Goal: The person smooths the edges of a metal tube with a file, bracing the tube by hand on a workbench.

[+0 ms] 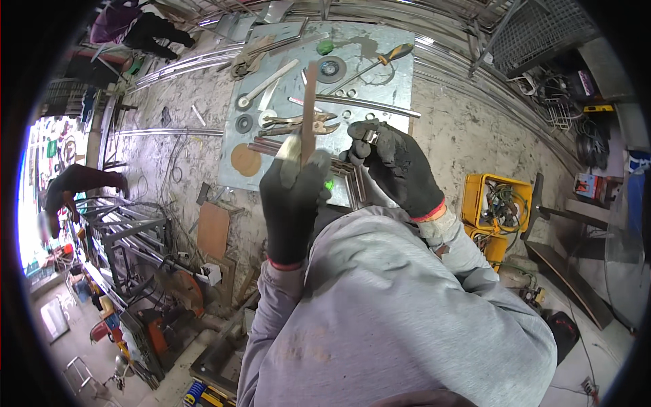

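My left hand (290,193), in a black glove with a red cuff, is closed around a long flat brown bar (309,108) that points upward. To its right, my gloved right hand (397,163) pinches a small shiny metal piece (371,137) between thumb and fingers. The bar and the piece are apart. Beneath both hands is a metal-topped work surface (400,68). Just beyond the left hand lie worn pliers (298,125) and dark metal strips (263,144). Several small metal rings (346,114) lie near the right hand, beside a long metal rod (369,103).
A screwdriver (386,57), a grinding disc (331,69), brown discs (245,159) and a green lump (325,47) lie on the surface. Yellow crates (498,180) with cables stand right. Long metal tubes (183,68) line the floor. Two people (85,188) are at left.
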Demonstrator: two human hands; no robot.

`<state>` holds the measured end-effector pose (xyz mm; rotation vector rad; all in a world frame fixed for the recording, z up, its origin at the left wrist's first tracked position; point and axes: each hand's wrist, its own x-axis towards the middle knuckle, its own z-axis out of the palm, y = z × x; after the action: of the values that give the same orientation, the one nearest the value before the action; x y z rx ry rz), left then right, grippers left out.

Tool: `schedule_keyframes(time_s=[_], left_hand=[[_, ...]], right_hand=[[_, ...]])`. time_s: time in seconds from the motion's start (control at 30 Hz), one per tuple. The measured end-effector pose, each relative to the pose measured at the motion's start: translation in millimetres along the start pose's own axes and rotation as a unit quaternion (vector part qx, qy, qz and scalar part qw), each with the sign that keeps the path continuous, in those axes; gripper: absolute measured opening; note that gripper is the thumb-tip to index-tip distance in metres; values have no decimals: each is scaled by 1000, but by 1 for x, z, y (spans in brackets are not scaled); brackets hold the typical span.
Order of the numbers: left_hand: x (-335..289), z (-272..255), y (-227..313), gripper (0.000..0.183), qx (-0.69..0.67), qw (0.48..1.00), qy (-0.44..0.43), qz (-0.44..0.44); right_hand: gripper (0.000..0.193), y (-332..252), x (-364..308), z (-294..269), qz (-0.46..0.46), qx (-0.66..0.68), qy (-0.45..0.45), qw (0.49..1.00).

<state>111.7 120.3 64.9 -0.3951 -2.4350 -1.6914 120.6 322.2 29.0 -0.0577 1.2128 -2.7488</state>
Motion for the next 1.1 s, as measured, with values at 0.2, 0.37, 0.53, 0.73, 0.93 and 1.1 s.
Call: schedule_keyframes(time_s=[0.2, 0.37, 0.53, 0.73, 0.93, 1.1], left_hand=[[28, 16, 28, 28, -258, 934, -8, -249], [32, 27, 34, 30, -274, 928, -18, -253], [25, 21, -6, 18, 127, 986, -104, 41], [18, 8, -1, 10, 179, 967, -124, 131], [13, -14, 28, 7, 252, 936, -183, 164], [-6, -19, 36, 4, 245, 939, -232, 69]], right_hand=[[62, -4, -4, 2, -5, -116, -19, 993], [44, -3, -5, -11, -27, -293, 8, 956], [62, 1, -4, -13, -32, -291, 5, 956], [64, -8, -3, -4, 24, -94, 2, 995], [65, -3, -2, -8, -8, -34, -25, 999], [67, 7, -5, -23, -9, -140, 33, 990]])
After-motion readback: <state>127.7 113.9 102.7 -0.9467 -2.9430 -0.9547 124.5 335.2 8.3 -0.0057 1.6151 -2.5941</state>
